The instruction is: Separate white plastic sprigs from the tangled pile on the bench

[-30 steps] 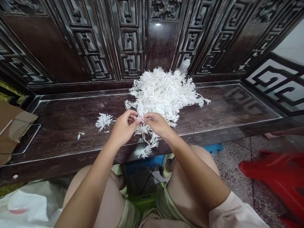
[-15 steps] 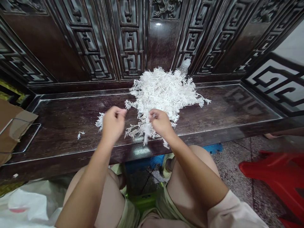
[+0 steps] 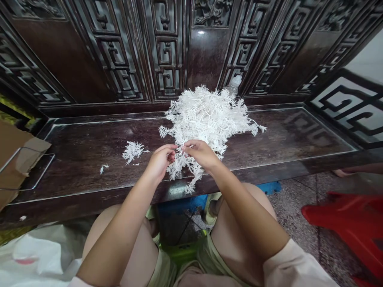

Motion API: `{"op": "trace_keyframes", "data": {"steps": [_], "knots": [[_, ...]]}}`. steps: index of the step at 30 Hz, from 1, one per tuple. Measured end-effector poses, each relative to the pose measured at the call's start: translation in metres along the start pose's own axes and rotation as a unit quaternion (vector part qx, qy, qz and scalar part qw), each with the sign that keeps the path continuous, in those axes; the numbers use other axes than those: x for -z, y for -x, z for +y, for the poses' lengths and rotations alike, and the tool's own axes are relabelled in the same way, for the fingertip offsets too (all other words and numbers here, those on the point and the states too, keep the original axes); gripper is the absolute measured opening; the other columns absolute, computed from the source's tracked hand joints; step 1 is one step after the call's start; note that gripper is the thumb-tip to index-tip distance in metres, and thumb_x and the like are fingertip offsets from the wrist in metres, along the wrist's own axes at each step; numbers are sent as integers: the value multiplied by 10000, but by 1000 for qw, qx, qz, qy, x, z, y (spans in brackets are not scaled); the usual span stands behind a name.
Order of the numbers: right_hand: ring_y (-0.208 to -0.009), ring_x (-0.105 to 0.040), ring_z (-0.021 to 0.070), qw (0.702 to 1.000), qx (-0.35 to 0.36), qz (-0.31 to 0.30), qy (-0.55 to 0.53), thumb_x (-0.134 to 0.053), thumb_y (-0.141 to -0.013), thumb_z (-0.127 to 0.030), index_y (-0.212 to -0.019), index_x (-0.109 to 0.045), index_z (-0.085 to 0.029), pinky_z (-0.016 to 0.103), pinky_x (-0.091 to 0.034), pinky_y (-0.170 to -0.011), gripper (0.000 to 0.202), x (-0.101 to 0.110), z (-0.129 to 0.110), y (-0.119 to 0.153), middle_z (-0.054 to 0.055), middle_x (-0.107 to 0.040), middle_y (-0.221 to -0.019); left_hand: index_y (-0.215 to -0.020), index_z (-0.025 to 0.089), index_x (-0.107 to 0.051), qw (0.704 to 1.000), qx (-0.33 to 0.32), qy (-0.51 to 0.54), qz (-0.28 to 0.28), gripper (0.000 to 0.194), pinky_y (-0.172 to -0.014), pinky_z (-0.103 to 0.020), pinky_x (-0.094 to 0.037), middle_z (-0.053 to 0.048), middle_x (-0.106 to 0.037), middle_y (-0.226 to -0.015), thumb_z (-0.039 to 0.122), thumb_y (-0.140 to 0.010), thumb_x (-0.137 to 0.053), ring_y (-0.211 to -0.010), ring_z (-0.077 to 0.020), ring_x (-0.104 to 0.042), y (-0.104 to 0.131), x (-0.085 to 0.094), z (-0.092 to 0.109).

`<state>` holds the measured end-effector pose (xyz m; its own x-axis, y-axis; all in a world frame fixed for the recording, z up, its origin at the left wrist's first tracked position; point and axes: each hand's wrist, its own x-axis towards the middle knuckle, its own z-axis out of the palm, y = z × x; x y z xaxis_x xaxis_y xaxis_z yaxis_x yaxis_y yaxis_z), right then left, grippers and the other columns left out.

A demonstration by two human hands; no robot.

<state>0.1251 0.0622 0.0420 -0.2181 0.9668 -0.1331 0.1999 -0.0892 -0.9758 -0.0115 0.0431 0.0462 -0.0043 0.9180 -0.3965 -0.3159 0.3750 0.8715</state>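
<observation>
A heap of white plastic leafy sprigs (image 3: 209, 115) lies on the dark wooden bench (image 3: 89, 147). At its front edge both my hands come together, fingertips almost touching. My right hand (image 3: 199, 153) pinches a white sprig (image 3: 194, 177), part of which hangs down toward the bench edge. Thumb and forefinger of my left hand (image 3: 163, 159) close at the same sprig's upper end; its other fingers are curled. Left of my left hand sits a small pile of white pieces (image 3: 133, 151), with a loose scrap (image 3: 103, 168) farther left.
Behind the heap stands a clear bottle (image 3: 235, 83) against the carved wooden backrest (image 3: 206, 56). A torn cardboard box (image 3: 18, 147) and a metal wire frame (image 3: 44, 171) are at the left end. A red plastic stool (image 3: 344, 215) stands on the floor at right.
My left hand has moved right from near the small pile to meet my right hand. The small pile is now fully in view. The sprig at my right hand hangs differently.
</observation>
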Motion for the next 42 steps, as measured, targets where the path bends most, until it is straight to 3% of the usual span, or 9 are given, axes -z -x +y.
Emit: {"op": "trace_keyframes", "data": {"steps": [5, 8, 11, 17, 23, 29, 35, 39, 42], "knots": [[-559, -492, 99, 1000, 12, -11, 25, -571, -690, -340, -727, -580, -162, 263, -387, -597, 182, -2, -1, 0, -6, -559, -626, -644, 155, -525, 993, -59, -102, 3, 93, -464, -210, -245, 48, -364, -514, 204, -692, -462, -452, -66, -308, 2, 0, -3], [-555, -492, 94, 1000, 19, -9, 17, -561, -699, -310, -737, -570, -161, 254, -385, -588, 154, -3, -3, 1, -12, -555, -637, -617, 166, -516, 960, -139, -244, -7, 241, -504, -223, -260, 39, -409, -542, 382, -725, -505, -514, -90, -356, 4, -1, -1], [-540, -488, 97, 1000, 11, -8, 17, -543, -708, -278, -755, -557, -169, 250, -377, -567, 119, -3, -2, 1, -27, -523, -594, -633, 173, -510, 926, -177, -333, -4, 266, -514, -228, -246, 44, -405, -540, 424, -722, -520, -523, -98, -349, 6, -1, -1], [-530, -468, 92, 1000, -8, -27, 13, -567, -704, -253, -708, -541, -171, 254, -364, -578, 87, -3, -6, 4, -35, -498, -559, -598, 169, -456, 971, -120, -203, -40, 208, -501, -227, -242, 44, -356, -546, 331, -720, -504, -507, -86, -315, 5, -4, -4], [-518, -472, 79, 999, -29, 19, -26, -595, -698, -294, -680, -529, -167, 269, -389, -619, 144, 6, -14, 4, -30, -525, -578, -551, 170, -381, 996, -75, -30, -42, 165, -471, -217, -260, 49, -276, -530, 210, -682, -472, -448, -64, -246, 5, 3, 13], [-602, -533, 106, 999, -8, 2, -48, -600, -685, -378, -725, -579, -175, 284, -410, -663, 209, 3, -9, 3, -5, -571, -611, -638, 149, -515, 999, -26, -30, -32, 91, -481, -216, -299, 12, -411, -562, 149, -633, -425, -474, -71, -349, 3, 5, 9], [-576, -512, 95, 998, 7, -27, -51, -626, -651, -395, -696, -580, -170, 286, -422, -652, 234, -4, -6, 4, -11, -564, -642, -559, 161, -443, 998, 20, 30, -55, 119, -469, -230, -312, 3, -419, -553, 182, -663, -391, -469, -82, -386, 3, -7, -1], [-576, -520, 97, 998, -3, -56, -17, -598, -688, -370, -677, -537, -174, 276, -415, -639, 205, -4, -8, 5, -11, -559, -671, -543, 167, -423, 999, 7, 10, -39, 259, -500, -241, -331, 8, -435, -557, 327, -747, -434, -480, -86, -392, 1, -5, -2], [-606, -535, 112, 997, 10, -75, 17, -563, -723, -345, -667, -517, -181, 278, -405, -651, 178, -4, -7, 5, -10, -553, -661, -609, 163, -488, 998, -48, -36, -8, 130, -494, -225, -297, 26, -415, -550, 247, -707, -501, -490, -78, -367, -1, -1, -5]]}}
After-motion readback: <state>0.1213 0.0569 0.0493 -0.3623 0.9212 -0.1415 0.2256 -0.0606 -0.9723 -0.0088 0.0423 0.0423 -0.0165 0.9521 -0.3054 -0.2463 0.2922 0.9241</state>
